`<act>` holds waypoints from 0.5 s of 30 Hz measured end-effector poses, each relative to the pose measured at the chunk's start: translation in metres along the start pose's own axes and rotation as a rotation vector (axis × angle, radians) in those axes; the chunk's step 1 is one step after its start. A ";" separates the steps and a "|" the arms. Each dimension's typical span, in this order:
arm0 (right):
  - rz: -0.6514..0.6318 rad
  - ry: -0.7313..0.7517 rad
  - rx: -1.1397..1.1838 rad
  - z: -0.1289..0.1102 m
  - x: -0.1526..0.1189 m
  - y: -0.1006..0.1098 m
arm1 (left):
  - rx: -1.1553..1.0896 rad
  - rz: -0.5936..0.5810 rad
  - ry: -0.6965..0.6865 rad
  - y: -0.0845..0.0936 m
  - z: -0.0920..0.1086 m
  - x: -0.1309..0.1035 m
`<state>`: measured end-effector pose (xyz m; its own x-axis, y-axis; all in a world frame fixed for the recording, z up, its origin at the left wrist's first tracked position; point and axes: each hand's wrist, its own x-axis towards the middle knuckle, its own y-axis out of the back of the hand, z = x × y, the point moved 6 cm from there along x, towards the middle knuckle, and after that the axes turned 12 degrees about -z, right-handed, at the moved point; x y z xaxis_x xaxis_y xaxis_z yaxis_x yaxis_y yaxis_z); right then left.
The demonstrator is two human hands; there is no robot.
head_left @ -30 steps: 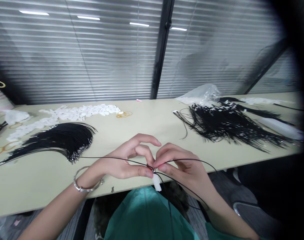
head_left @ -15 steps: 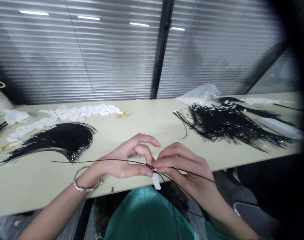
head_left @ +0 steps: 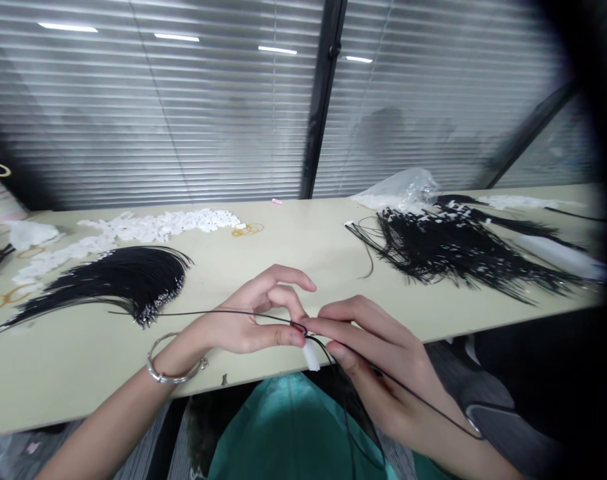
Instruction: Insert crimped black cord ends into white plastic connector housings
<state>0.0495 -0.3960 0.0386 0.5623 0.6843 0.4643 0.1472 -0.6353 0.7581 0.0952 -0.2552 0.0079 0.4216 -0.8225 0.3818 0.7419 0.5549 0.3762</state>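
Note:
My left hand (head_left: 263,317) pinches a thin black cord (head_left: 183,313) between thumb and forefinger. A small white tag (head_left: 311,355) hangs from the cord just below those fingertips. One cord end stretches left across my wrist, while other strands drop toward my lap. My right hand (head_left: 383,353) is close by on the right, its thumb parted from its fingers. Its forefinger tip reaches the cord beside the left fingertips, and a length of cord runs along the palm toward the right wrist. The exact joint of cord and tag is partly hidden by fingers.
A bundle of black cords (head_left: 128,277) with metal ends lies at left, below a heap of white tags (head_left: 168,225). Yellow rubber bands (head_left: 248,230) lie beside the heap. At right are a larger pile of tagged cords (head_left: 448,247) and a clear plastic bag (head_left: 403,190).
My right thumb has come away from its fingers, and that hand has shifted slightly right and down. The left hand keeps its pinch, and the tag has moved slightly upward.

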 end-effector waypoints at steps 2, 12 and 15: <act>-0.023 -0.004 -0.011 -0.002 0.001 0.000 | -0.006 0.002 -0.002 0.000 0.000 0.000; -0.074 -0.082 -0.067 0.006 -0.002 -0.005 | 0.028 0.006 -0.035 0.000 0.002 0.001; -0.072 -0.114 -0.094 0.007 -0.002 -0.004 | 0.027 -0.004 -0.044 0.000 0.003 0.002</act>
<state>0.0531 -0.3974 0.0311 0.6425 0.6786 0.3559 0.1169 -0.5458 0.8297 0.0945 -0.2567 0.0111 0.3948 -0.8188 0.4168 0.7291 0.5553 0.4002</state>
